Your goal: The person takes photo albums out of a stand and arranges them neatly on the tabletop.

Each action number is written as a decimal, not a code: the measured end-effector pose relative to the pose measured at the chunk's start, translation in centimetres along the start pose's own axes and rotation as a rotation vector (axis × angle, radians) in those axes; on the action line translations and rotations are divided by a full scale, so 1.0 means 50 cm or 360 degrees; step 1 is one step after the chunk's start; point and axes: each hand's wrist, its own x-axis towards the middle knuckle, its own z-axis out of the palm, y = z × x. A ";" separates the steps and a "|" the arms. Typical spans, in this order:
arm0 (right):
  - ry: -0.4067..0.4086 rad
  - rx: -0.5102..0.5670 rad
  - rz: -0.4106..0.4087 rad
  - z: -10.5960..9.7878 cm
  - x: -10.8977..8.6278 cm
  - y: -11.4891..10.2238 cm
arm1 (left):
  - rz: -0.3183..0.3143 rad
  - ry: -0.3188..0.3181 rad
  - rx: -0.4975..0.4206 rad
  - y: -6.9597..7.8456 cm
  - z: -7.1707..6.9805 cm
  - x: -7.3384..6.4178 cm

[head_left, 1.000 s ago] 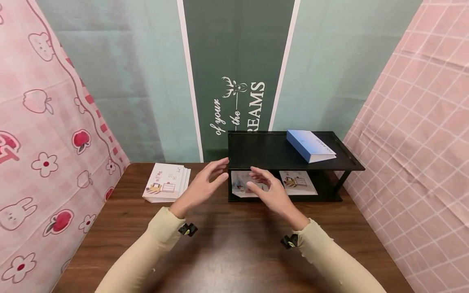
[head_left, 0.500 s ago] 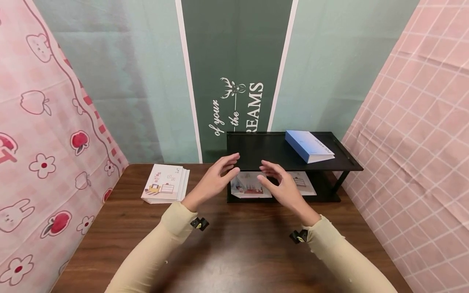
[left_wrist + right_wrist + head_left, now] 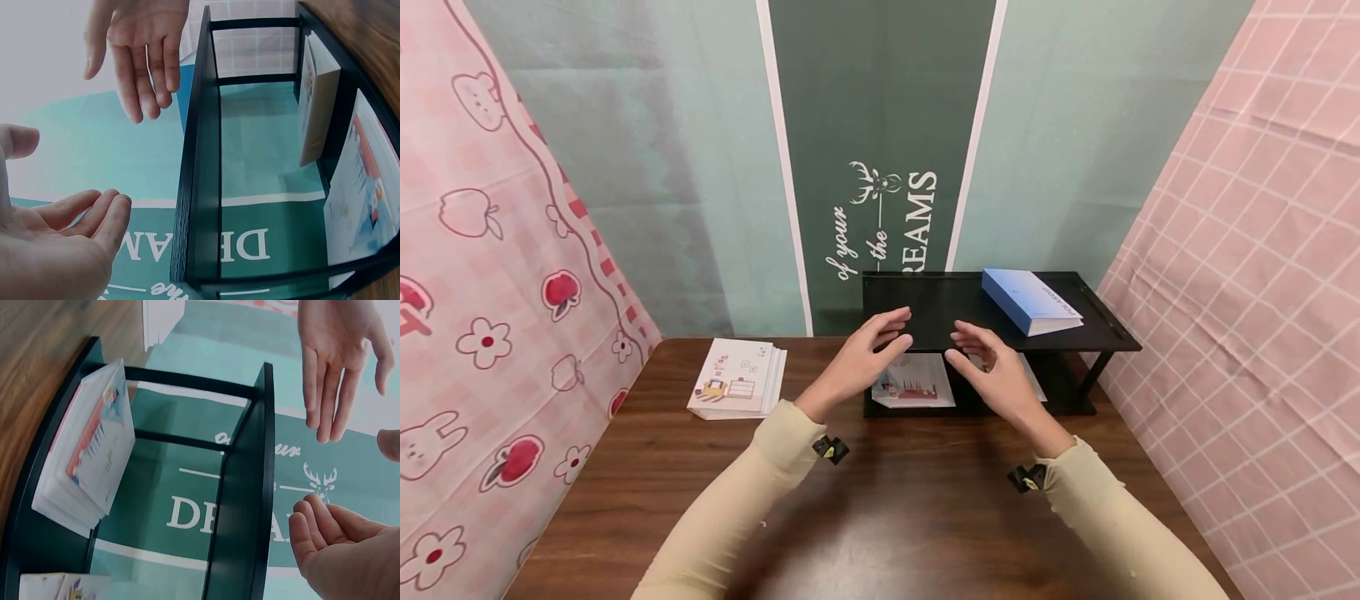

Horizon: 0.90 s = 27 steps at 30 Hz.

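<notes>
In the head view, my left hand [image 3: 867, 360] is in front of the left part of a black two-tier shelf [image 3: 925, 308], fingers relaxed and holding nothing. My right hand [image 3: 1000, 375] faces it a short way to the right, its fingers loosely bent with nothing between them. A blue photo album [image 3: 1026, 300] lettered "POLAROID" lies on the top tier, right of both hands. On the lower tier, a white illustrated album [image 3: 917, 383] lies at the left. Another pale illustrated album [image 3: 1032, 379] is partly hidden behind my right hand. Both wrist views show the palms facing each other above the shelf [image 3: 200, 156].
Left on the brown wooden table [image 3: 647, 475] lies a thick white illustrated album [image 3: 737, 379]. Behind the shelf hangs a green curtain [image 3: 880, 100] with white lettering. Pink cloths hang at the left [image 3: 497, 250] and at the right [image 3: 1240, 250].
Both hands have moved to the right along the front of the shelf and a little upward. More of the lower left album shows now, while the right one is more covered.
</notes>
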 end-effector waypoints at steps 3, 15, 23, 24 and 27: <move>0.0019 -0.0034 0.0020 -0.011 0.002 0.002 | -0.0013 -0.0002 0.0005 0.002 0.010 0.009; 0.0091 -0.0073 -0.0026 -0.053 0.013 0.008 | -0.0023 -0.0027 -0.0010 -0.005 0.042 0.045; 0.0130 -0.0061 -0.0021 -0.078 0.023 0.021 | -0.0084 -0.0062 0.0018 -0.003 0.060 0.068; 0.0134 -0.0061 -0.0019 -0.081 0.024 0.023 | -0.0084 -0.0061 0.0019 -0.002 0.062 0.072; 0.0145 -0.0072 -0.0011 -0.092 0.027 0.025 | -0.0080 -0.0061 0.0012 -0.002 0.069 0.083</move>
